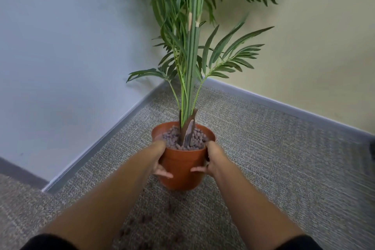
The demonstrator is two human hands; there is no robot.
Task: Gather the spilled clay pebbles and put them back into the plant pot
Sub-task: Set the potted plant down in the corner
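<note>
Both hands clamped on one terracotta plant pot standing upright on the grey carpet near the room corner: left hand wrapped round the left wall with fingers curling to the front, right hand gripping the right wall the same way, thumbs up at the rim. Filled close to the brim with clay pebbles packed round the palm stem.

Spilled pebbles scattered on the carpet in front of the pot, between the two forearms; blurred, perhaps four or five small clusters, exact number impossible to tell.

Likely risks from here:
- Tipping. Tall, top-heavy palm; any tilt while shifting the pot probably sends more pebbles over the rim, given the high fill.
- Crushing or scattering. Pot dragged or set toward the person could land on loose pebbles and grind them into the pile.
- Missed strays. Dark pebbles on mottled carpet, easy to overlook, especially under the forearms.

Count: one pot, one plant, two hands, both occupied, so none free for gathering yet.
</note>
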